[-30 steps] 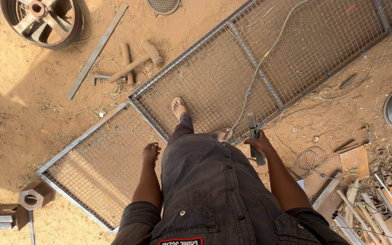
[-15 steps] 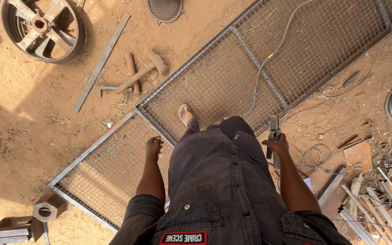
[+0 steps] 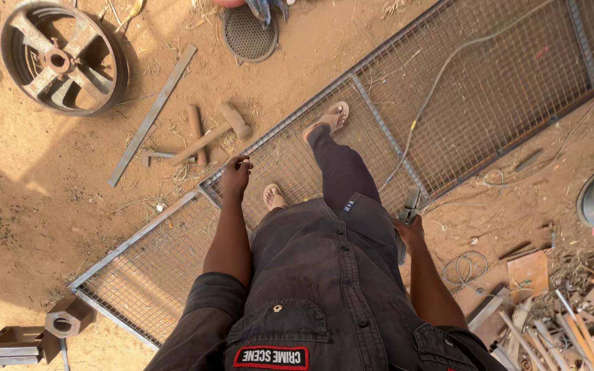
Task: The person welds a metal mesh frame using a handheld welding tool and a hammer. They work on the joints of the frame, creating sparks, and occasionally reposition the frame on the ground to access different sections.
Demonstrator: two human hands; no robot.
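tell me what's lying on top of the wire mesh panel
On the wire mesh panel lie a pale cable and the person's two sandalled feet. The body hides the panel's middle stretch, so anything there is unseen.

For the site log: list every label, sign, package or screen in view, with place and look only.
Sewn patch: on the chest of the dark overalls, bottom middle; rectangular, black with a red border and pale lettering.
Small tag: on the trouser leg over the wire mesh panel; tiny, dark with pale marks.
No packages, signs or screens show.
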